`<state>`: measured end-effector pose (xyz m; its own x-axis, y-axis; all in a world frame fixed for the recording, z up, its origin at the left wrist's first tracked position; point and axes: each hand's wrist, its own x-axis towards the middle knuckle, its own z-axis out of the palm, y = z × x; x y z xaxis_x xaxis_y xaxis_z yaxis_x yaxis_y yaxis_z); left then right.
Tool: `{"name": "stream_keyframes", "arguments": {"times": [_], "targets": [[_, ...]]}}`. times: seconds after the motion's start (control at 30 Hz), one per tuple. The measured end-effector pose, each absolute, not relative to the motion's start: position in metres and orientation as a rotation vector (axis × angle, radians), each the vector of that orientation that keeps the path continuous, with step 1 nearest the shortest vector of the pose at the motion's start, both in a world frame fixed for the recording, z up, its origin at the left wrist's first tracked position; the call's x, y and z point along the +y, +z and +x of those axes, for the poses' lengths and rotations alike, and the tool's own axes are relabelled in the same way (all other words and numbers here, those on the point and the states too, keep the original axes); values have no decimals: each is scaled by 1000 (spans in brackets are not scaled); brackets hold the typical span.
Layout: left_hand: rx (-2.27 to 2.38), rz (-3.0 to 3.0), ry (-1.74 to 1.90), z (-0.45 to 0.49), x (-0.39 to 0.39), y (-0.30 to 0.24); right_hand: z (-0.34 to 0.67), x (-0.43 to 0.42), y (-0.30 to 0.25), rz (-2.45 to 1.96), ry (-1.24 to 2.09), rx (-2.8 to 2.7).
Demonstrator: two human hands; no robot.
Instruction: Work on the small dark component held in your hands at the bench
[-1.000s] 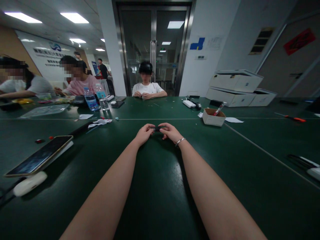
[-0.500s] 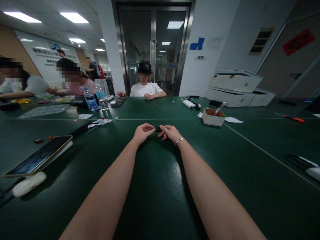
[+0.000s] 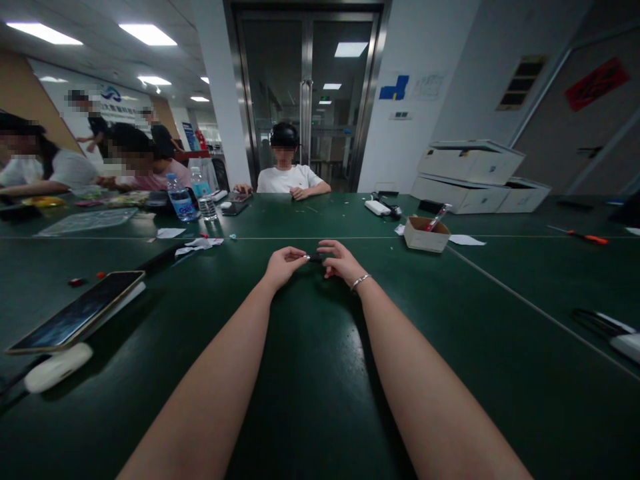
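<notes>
In the middle of the green table, the fingertips of my left hand [image 3: 284, 267] pinch a small black object [image 3: 315, 258]. A bright, silvery bit shows at its left end, by my thumb and fingers; it is too small to name its kind. My right hand [image 3: 344, 262], with a bracelet [image 3: 361, 283] at the wrist, is at the object's right end. Its fingers are spread and curved, the index finger raised above the object. Whether a right fingertip still touches it, I cannot make out.
To the left lie a phone [image 3: 80, 312] and a white rounded device [image 3: 59, 369]. Paper scraps [image 3: 200, 245] and water bottles [image 3: 181, 199] stand beyond. Ahead right is a small open box [image 3: 427, 239]; a screwdriver [image 3: 580, 235] lies far right. A person [image 3: 285, 179] sits opposite.
My right fingers have come apart from their pinch on the black object and lifted. My left hand keeps its hold. In the background, people have moved.
</notes>
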<state>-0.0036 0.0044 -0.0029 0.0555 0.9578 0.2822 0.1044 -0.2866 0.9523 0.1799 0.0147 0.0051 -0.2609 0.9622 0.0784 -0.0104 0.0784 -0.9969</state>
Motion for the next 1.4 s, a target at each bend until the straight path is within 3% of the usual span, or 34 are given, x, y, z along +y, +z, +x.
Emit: {"name": "stream_keyframes", "arguments": {"times": [0.23,0.4,0.97,1.13,1.4], "targets": [[1099,1532,1324,-5,7,-5,177,14,7,-1169,1332,-1442],[1121,1505,1335,-5,6,-3,179,10,10,-1015,1372,-1370],[1112,1435,1299,-3,1,0,176,15,6,-1158,1356,-1434],[1123,1416,1306,-4,1,0,182,11,8,-963,1427,-1395],[1131,1406,1284,-3,-1,3,177,12,9,-1113,1345,-1466]]}}
